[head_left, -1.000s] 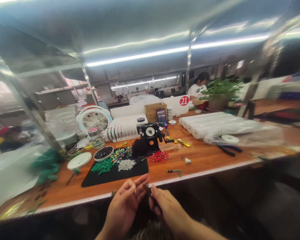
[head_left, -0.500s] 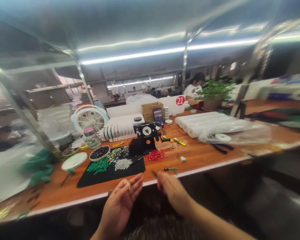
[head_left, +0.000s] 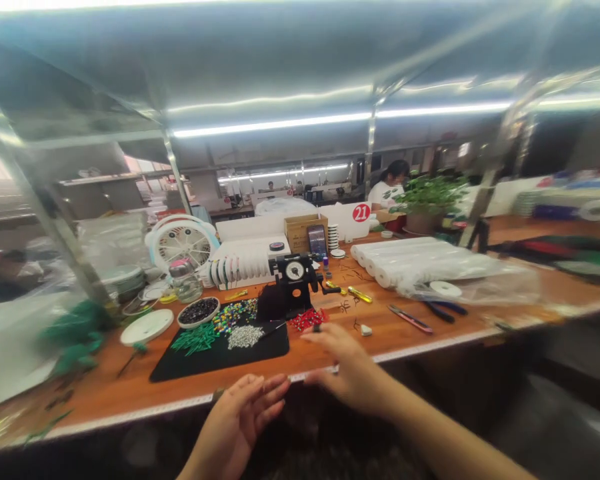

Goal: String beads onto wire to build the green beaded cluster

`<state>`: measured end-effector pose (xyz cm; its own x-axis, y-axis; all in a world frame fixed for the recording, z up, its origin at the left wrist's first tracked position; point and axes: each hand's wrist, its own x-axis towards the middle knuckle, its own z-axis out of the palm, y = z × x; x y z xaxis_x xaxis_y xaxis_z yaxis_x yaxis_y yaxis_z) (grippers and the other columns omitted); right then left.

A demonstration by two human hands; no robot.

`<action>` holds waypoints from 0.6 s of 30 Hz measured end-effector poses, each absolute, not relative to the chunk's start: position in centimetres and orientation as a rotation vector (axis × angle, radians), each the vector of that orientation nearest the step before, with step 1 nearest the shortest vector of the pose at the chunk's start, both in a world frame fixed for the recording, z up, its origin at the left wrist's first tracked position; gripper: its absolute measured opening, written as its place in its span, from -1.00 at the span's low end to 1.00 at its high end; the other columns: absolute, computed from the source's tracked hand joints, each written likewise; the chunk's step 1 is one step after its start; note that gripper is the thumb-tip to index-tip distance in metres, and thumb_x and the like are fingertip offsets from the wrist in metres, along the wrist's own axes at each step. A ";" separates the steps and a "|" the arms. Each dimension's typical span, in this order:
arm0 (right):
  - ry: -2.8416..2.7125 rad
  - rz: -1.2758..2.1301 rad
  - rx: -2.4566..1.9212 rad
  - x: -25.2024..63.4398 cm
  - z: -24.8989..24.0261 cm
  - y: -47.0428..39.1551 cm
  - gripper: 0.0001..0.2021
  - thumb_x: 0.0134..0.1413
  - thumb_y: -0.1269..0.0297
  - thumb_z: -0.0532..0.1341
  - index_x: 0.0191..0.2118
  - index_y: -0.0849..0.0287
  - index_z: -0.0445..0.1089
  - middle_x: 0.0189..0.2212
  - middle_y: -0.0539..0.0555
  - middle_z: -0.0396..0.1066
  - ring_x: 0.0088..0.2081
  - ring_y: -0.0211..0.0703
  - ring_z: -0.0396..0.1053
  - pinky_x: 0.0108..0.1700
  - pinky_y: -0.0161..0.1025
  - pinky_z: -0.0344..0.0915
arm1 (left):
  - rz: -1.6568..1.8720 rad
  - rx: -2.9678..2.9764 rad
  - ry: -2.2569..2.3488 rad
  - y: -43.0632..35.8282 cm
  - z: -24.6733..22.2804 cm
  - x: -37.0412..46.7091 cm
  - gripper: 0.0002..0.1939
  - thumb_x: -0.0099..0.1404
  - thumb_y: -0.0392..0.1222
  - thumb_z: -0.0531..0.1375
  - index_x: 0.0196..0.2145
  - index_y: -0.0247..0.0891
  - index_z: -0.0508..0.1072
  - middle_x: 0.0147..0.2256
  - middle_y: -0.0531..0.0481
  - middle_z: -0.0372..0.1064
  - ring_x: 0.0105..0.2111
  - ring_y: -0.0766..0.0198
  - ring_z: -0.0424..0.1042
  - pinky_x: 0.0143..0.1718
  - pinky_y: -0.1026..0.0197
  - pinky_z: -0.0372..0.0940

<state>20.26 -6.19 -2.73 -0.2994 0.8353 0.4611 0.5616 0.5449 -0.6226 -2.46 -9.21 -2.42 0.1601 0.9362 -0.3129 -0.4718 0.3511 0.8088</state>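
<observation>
My left hand point(head_left: 245, 413) is low in front of the table edge, palm turned inward, its thumb against the index finger. Anything between them is too small to make out. My right hand point(head_left: 353, 367) reaches over the edge with thumb and fingers apart. A small dark spot shows at its upper fingers; I cannot tell what it is. Just beyond it is a pile of red pieces point(head_left: 307, 319). Red-handled cutters point(head_left: 410, 319) lie to its right. On the black mat point(head_left: 205, 360) are silver beads point(head_left: 245, 337), green pieces point(head_left: 195, 339) and mixed coloured beads point(head_left: 233, 315).
A black hand-cranked device with a dial point(head_left: 295, 273) stands behind the mat. A bowl of black pieces point(head_left: 199, 312), a white lid point(head_left: 147, 328) and a fan point(head_left: 184, 247) are left. White rolls point(head_left: 405, 257) and blue-handled pliers point(head_left: 443, 310) lie right. A person point(head_left: 387, 187) sits beyond.
My right hand has let go of the cutters, which now lie on the table, and has moved over the edge with opened fingers. The green strand piece is no longer visible. The view has shifted slightly.
</observation>
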 end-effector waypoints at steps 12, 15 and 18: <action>-1.601 1.132 -0.985 16.4 -5.5 -3.3 -0.82 0.00 0.22 0.14 -0.51 0.21 0.25 -0.68 -0.10 0.14 -0.62 -0.34 0.08 -0.55 -0.36 0.03 | 1.436 1.653 1.785 -1.0 4.2 -12.5 -0.81 0.19 -0.07 0.10 -0.39 -0.25 0.36 -0.37 -0.11 0.45 -0.31 0.06 0.43 -0.30 0.16 0.27; -1.609 1.110 -1.011 16.7 -6.0 -3.4 -0.79 0.03 0.17 0.11 -0.49 0.19 0.22 -0.68 -0.12 0.09 -0.61 -0.34 0.03 -0.55 -0.36 -0.01 | 1.179 1.903 2.313 3.3 6.9 -18.7 -0.87 0.13 -0.16 0.13 -0.49 -0.26 0.37 -0.43 -0.15 0.42 -0.29 -0.02 0.39 -0.26 0.11 0.18; -1.647 1.033 -1.015 16.7 -6.2 -3.6 -0.77 0.03 0.15 0.11 -0.50 0.19 0.23 -0.63 -0.08 0.13 -0.56 -0.31 0.06 -0.50 -0.34 0.01 | 0.999 1.894 2.433 5.5 7.6 -22.3 -0.83 0.00 -0.26 0.22 -0.66 -0.26 0.32 -0.58 -0.12 0.36 -0.36 -0.03 0.38 -0.29 0.11 0.16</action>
